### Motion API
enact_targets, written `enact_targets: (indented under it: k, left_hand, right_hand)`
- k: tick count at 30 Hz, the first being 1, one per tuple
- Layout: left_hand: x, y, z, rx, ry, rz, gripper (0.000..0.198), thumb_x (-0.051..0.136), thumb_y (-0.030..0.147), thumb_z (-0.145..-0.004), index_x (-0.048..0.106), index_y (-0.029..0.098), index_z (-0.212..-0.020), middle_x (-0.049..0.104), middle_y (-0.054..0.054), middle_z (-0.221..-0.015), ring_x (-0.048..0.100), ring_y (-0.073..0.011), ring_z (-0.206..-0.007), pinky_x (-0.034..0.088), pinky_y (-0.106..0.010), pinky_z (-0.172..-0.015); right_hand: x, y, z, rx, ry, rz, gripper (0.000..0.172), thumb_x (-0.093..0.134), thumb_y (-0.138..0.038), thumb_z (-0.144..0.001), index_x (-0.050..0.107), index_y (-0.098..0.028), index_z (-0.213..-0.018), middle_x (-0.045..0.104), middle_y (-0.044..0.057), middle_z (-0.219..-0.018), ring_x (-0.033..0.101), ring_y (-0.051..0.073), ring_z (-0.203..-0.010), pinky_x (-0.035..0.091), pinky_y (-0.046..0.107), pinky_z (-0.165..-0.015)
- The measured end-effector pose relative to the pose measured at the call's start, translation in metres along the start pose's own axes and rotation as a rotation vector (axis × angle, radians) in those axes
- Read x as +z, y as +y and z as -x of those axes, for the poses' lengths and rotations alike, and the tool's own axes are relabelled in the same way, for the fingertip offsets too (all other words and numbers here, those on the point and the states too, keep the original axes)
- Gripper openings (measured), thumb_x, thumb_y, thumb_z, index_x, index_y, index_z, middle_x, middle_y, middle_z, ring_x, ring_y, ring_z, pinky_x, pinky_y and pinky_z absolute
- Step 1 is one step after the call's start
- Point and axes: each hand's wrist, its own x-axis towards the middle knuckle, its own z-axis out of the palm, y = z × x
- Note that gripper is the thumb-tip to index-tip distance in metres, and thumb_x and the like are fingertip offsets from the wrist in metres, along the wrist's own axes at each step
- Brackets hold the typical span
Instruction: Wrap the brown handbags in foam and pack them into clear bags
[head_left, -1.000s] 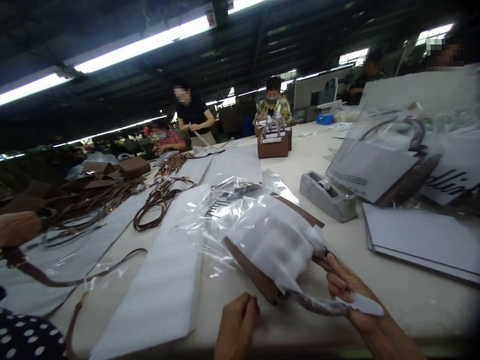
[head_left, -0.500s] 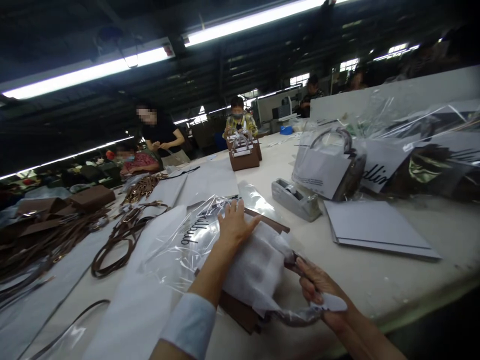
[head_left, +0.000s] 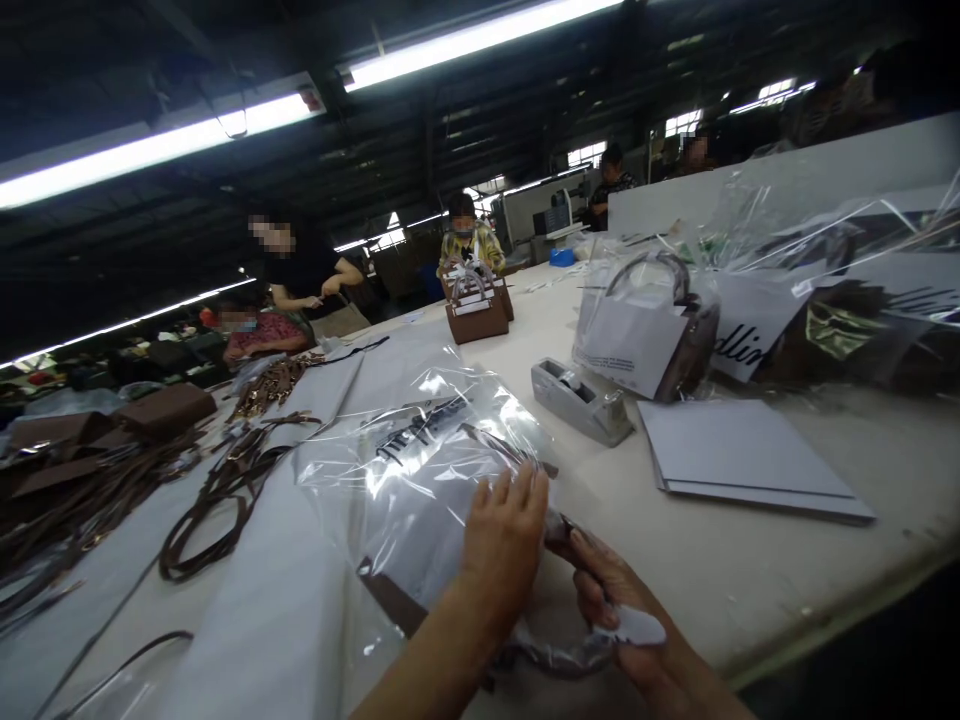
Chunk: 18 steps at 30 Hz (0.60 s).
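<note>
A brown handbag (head_left: 394,600) lies on the table with white paper over its side. A clear plastic bag (head_left: 420,470) with black lettering covers much of it. My left hand (head_left: 506,530) lies over the handbag near its handle end, fingers together and bent over the edge of the plastic bag. My right hand (head_left: 607,590) is closed around the wrapped handle (head_left: 562,655), whose loop sticks out of the plastic towards me. Beside the right-hand fingers hangs a white tag (head_left: 637,626). My left forearm hides part of the handbag.
Right of the work stand a grey tape dispenser (head_left: 581,400), stacked white cards (head_left: 750,455) and a bagged handbag (head_left: 637,330). Brown straps (head_left: 217,500) lie left. Further back are brown handbags (head_left: 478,318) and co-workers, one in a yellow top (head_left: 487,250).
My left hand has drawn back towards the handle, and its spread fingers have come together. The plastic bag now covers more of the handbag. My right hand keeps hold of the handle.
</note>
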Motion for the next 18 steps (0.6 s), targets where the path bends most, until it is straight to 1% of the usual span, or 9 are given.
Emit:
enact_targets:
  k: [3,4,6,9,11,13,15,17,18]
  left_hand:
    - [0.006,-0.016,0.048,-0.108,0.280,-0.062,0.052,0.037,0.010,-0.084,0.032,0.028,-0.132,0.034,-0.008,-0.139,0.031,-0.0274,-0.127,0.022,-0.053,-0.103]
    - [0.011,-0.023,0.065,-0.194,0.366,-0.066,0.053,0.039,0.012,-0.084,0.028,0.027,-0.134,0.031,-0.010,-0.141,0.029,-0.0281,-0.129,0.020,-0.054,-0.104]
    - [0.023,-0.034,0.095,-0.457,0.513,0.018,0.059,0.044,0.022,-0.085,0.018,0.021,-0.138,0.023,-0.016,-0.143,0.023,-0.0300,-0.131,0.020,-0.053,-0.104]
    - [0.049,-0.041,0.120,-0.942,0.568,0.446,0.069,0.041,0.040,-0.086,0.004,0.016,-0.139,0.019,-0.021,-0.143,0.025,-0.0292,-0.130,0.033,-0.045,-0.099]
    - [0.065,-0.042,0.122,-1.111,0.521,0.688,0.063,0.030,0.043,-0.089,0.003,0.016,-0.139,0.025,-0.021,-0.141,0.036,-0.0259,-0.125,0.043,-0.037,-0.091]
    - [0.077,-0.042,0.118,-1.135,0.495,0.758,0.057,0.026,0.042,-0.090,0.011,0.015,-0.137,0.035,-0.020,-0.136,0.046,-0.0245,-0.117,0.047,-0.034,-0.085]
    - [0.083,-0.044,0.112,-1.082,0.456,0.774,0.052,0.032,0.042,-0.087,0.031,0.013,-0.130,0.051,-0.017,-0.123,0.054,-0.0253,-0.107,0.049,-0.034,-0.079]
    - [0.084,-0.047,0.110,-1.010,0.402,0.798,0.042,0.035,0.043,-0.085,0.051,0.013,-0.110,0.063,-0.013,-0.102,0.061,-0.0252,-0.092,0.050,-0.034,-0.073]
    - [0.082,-0.049,0.111,-0.969,0.376,0.807,0.038,0.034,0.042,-0.084,0.057,0.014,-0.099,0.065,-0.011,-0.092,0.062,-0.0243,-0.085,0.050,-0.033,-0.070]
  right_hand:
    - [-0.007,0.006,0.004,-0.027,0.033,-0.090,0.036,0.076,-0.030,-0.062,0.051,-0.016,-0.084,0.064,0.000,-0.080,0.025,-0.006,-0.030,0.018,0.007,-0.025]
    - [-0.009,0.009,0.006,-0.036,0.053,-0.124,0.037,0.078,-0.029,-0.059,0.049,-0.016,-0.080,0.062,-0.004,-0.071,0.024,-0.005,-0.029,0.018,0.007,-0.025]
    - [-0.013,0.014,0.007,-0.047,0.080,-0.174,0.040,0.080,-0.028,-0.056,0.045,-0.017,-0.073,0.050,-0.009,-0.050,0.023,-0.003,-0.028,0.018,0.007,-0.025]
    - [-0.016,0.020,0.008,-0.041,0.073,-0.206,0.042,0.080,-0.027,-0.054,0.043,-0.018,-0.070,0.030,-0.013,-0.037,0.022,-0.001,-0.027,0.019,0.007,-0.025]
    - [-0.015,0.022,0.008,-0.056,0.070,-0.197,0.042,0.080,-0.027,-0.055,0.044,-0.019,-0.073,0.031,-0.013,-0.039,0.023,-0.001,-0.027,0.019,0.007,-0.024]
    - [-0.014,0.021,0.009,-0.077,0.066,-0.179,0.040,0.079,-0.026,-0.057,0.045,-0.019,-0.078,0.038,-0.012,-0.044,0.025,-0.002,-0.028,0.020,0.006,-0.024]
    - [-0.010,0.020,0.007,-0.081,0.068,-0.161,0.040,0.078,-0.025,-0.058,0.047,-0.018,-0.081,0.047,-0.010,-0.054,0.027,-0.003,-0.029,0.021,0.005,-0.025]
    - [-0.006,0.017,0.004,-0.072,0.078,-0.151,0.037,0.077,-0.026,-0.060,0.047,-0.018,-0.081,0.051,-0.009,-0.059,0.028,-0.004,-0.030,0.022,0.005,-0.024]
    - [-0.003,0.014,0.002,-0.071,0.084,-0.151,0.036,0.076,-0.025,-0.061,0.047,-0.018,-0.080,0.051,-0.008,-0.059,0.028,-0.003,-0.030,0.022,0.005,-0.024]
